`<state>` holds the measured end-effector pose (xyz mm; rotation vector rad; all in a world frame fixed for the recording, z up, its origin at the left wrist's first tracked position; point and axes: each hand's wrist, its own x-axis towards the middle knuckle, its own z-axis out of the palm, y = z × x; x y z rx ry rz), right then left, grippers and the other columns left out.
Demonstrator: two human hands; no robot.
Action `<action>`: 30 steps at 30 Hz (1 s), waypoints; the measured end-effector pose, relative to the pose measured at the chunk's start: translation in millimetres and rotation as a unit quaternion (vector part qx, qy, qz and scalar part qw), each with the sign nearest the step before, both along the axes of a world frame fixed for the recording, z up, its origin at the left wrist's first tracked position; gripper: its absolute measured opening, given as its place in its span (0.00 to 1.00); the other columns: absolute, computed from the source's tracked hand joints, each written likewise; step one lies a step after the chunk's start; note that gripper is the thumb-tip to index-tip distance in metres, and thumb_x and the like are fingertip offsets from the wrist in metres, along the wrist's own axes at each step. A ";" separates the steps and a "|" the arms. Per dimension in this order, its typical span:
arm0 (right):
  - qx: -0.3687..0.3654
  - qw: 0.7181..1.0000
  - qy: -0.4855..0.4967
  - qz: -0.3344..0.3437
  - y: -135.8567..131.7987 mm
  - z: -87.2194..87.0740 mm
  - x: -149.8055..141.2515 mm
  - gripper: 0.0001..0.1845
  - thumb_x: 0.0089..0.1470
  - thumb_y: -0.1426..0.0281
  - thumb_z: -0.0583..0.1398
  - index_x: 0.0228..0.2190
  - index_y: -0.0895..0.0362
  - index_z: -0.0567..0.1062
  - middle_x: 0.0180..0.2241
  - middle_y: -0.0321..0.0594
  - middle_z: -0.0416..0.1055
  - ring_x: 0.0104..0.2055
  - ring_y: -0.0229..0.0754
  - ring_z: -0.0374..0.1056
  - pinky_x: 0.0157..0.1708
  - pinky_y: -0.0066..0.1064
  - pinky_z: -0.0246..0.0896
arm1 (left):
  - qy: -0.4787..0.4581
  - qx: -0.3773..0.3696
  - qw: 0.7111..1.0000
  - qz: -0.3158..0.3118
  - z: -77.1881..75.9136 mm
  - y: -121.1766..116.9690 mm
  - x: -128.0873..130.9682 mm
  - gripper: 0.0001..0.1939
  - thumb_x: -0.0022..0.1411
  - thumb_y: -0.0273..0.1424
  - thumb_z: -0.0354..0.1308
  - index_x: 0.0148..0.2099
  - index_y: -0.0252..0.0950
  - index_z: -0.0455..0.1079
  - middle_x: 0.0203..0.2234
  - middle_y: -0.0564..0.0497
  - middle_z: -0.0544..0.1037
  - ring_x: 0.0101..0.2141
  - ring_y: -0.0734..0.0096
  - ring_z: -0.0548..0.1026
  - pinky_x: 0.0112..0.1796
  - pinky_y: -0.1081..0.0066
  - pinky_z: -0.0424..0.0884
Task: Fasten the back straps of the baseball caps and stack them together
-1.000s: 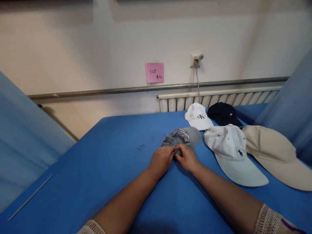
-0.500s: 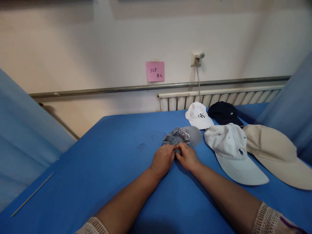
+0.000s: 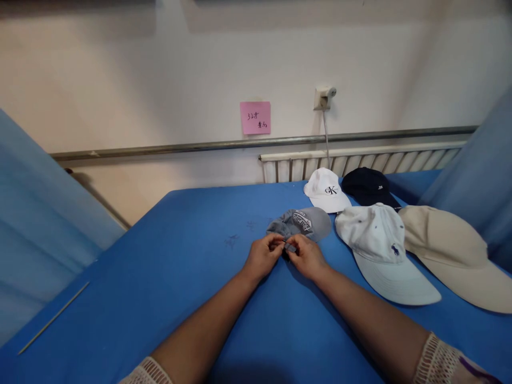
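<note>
Reference: clock face centred on the grey cap (image 3: 294,221), with 12 o'clock toward the wall.

Placement, left to right. A thin stick (image 3: 54,318) lies flat on the blue cloth (image 3: 180,277) between 8 and 9 o'clock, near the cloth's edge and well apart from the hands; purpose unclear. The grey cap itself lies on the cloth, crown slumped and creased, visor pointing to 3 o'clock. Its rear strap (image 3: 290,247) comes out at about 6 to 7 o'clock, toward the person; likely turned so, since both hands then reach the strap without crossing. The white cap (image 3: 325,184) sits near at 1 to 2 o'clock, the dark navy cap (image 3: 364,184) beyond it at 2. The pale cap (image 3: 370,226) stands just beside, a little past 3 o'clock, and the beige cap (image 3: 444,234) lies farther out in the same direction, partly behind the pale one. All four rest crown up with visors toward 4 or 5 o'clock; the like facing suggests deliberate setting out, to one side of the working spot.

Hands, left to right. Left hand (image 3: 261,257), at 8 o'clock: fingers curled, thumb and forefinger brought together in a pinch at the strap's near end; the exact contact is partly hidden. Right hand (image 3: 309,257), between 5 and 6 o'clock: likewise curled, thumb and forefinger closed on the strap from its side. The fingertips of the two nearly meet. Whether the strap has a buckle, cannot tell.
</note>
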<state>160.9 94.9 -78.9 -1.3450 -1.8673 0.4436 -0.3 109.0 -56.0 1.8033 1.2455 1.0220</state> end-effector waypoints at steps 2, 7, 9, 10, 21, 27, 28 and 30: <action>0.002 1.000 -0.007 0.001 1.3 -1.2 0.7 0.06 0.52 0.73 0.59 0.34 0.56 0.72 0.33 0.39 0.73 0.36 0.42 0.67 0.37 0.32 0.59 | 0.051 0.037 0.998 -0.027 5.6 -4.4 -0.4 0.11 0.56 0.27 0.57 0.42 0.37 0.75 0.33 0.51 0.81 0.34 0.70 0.77 0.38 0.71 0.71; 0.000 0.998 -0.053 0.016 0.3 2.8 -0.1 0.06 0.52 0.74 0.58 0.35 0.56 0.71 0.35 0.40 0.72 0.38 0.43 0.68 0.37 0.31 0.59 | 0.149 0.061 0.987 -0.028 14.7 -8.2 0.4 0.09 0.55 0.24 0.57 0.40 0.37 0.75 0.31 0.52 0.80 0.32 0.70 0.76 0.36 0.72 0.69; -0.002 0.997 -0.078 0.017 -1.2 5.8 -1.2 0.07 0.52 0.75 0.57 0.35 0.56 0.71 0.35 0.41 0.72 0.38 0.44 0.68 0.36 0.31 0.59 | 0.181 0.056 0.982 -0.017 15.9 -8.4 1.4 0.09 0.56 0.24 0.57 0.39 0.36 0.74 0.30 0.51 0.80 0.32 0.70 0.76 0.35 0.72 0.68; -0.004 0.996 -0.089 0.018 -2.0 7.2 -1.7 0.08 0.52 0.76 0.57 0.35 0.56 0.71 0.36 0.42 0.72 0.38 0.44 0.69 0.36 0.31 0.59 | 0.200 0.058 0.978 -0.012 16.7 -9.0 1.9 0.09 0.56 0.24 0.56 0.39 0.36 0.74 0.31 0.51 0.79 0.32 0.69 0.76 0.34 0.72 0.68; 0.011 0.994 -0.104 0.022 -3.7 7.7 -2.5 0.10 0.48 0.78 0.56 0.34 0.55 0.69 0.34 0.41 0.70 0.36 0.44 0.68 0.33 0.31 0.59 | 0.163 0.042 0.985 0.032 16.2 -11.6 4.7 0.10 0.53 0.22 0.55 0.38 0.36 0.72 0.30 0.51 0.78 0.30 0.71 0.74 0.33 0.72 0.67; 0.055 0.996 -0.025 0.070 -1.6 6.6 1.5 0.11 0.52 0.77 0.56 0.39 0.55 0.70 0.38 0.41 0.69 0.36 0.41 0.67 0.34 0.31 0.60 | -0.110 -0.160 0.979 0.064 11.3 0.3 2.9 0.07 0.48 0.22 0.60 0.33 0.32 0.70 0.20 0.55 0.72 0.20 0.78 0.69 0.24 0.77 0.65; 0.064 0.994 -0.008 0.083 -1.3 7.5 1.9 0.12 0.53 0.78 0.55 0.39 0.55 0.70 0.38 0.41 0.69 0.37 0.41 0.67 0.35 0.31 0.61 | -0.153 -0.201 0.966 0.058 13.4 0.4 1.6 0.07 0.48 0.23 0.61 0.33 0.32 0.70 0.20 0.55 0.72 0.19 0.79 0.68 0.23 0.77 0.65; 0.077 0.991 0.026 0.108 -1.0 10.2 2.4 0.12 0.54 0.78 0.55 0.40 0.55 0.71 0.38 0.41 0.70 0.38 0.41 0.67 0.37 0.31 0.61 | -0.231 -0.277 0.932 0.036 17.9 -0.3 -1.5 0.08 0.48 0.23 0.63 0.33 0.32 0.70 0.21 0.54 0.73 0.19 0.80 0.69 0.23 0.78 0.66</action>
